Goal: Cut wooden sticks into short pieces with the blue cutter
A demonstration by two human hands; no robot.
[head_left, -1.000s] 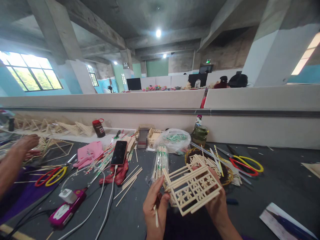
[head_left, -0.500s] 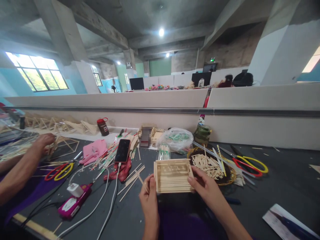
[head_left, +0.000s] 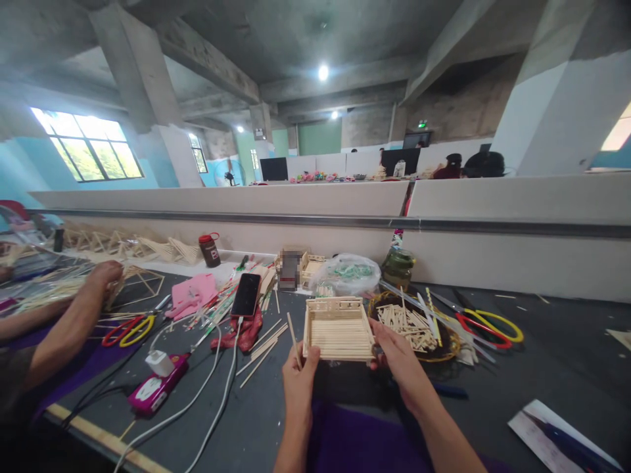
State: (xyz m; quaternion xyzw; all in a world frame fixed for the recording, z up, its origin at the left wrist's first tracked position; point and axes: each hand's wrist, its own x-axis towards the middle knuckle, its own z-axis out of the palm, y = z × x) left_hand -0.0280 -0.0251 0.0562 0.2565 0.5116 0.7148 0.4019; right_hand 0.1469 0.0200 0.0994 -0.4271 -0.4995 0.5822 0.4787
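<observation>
Between my two hands, above the dark table, I hold a small tray-like box of pale wooden sticks (head_left: 339, 334), its open side tilted toward me. My left hand (head_left: 300, 371) grips the near left corner, thumb on the edge, and a loose thin wooden stick (head_left: 294, 335) also stands up from its fingers. My right hand (head_left: 397, 351) is closed round the box's right side, with its fingertips partly hidden. Behind the right hand lies a round wicker basket (head_left: 451, 351) with many short wooden sticks (head_left: 407, 325).
Red-and-yellow scissors (head_left: 500, 325) lie right of the basket. A phone (head_left: 245, 295) on a white cable, a purple power strip (head_left: 158, 384) and loose sticks (head_left: 266, 348) lie left. Farther left, a co-worker's arm (head_left: 73, 322) reaches over the table. A low partition (head_left: 296, 230) stands behind.
The box has risen slightly and its tilt has changed, showing the railing along its far side more clearly. The stick in my left hand stands more upright. The view has shifted a little.
</observation>
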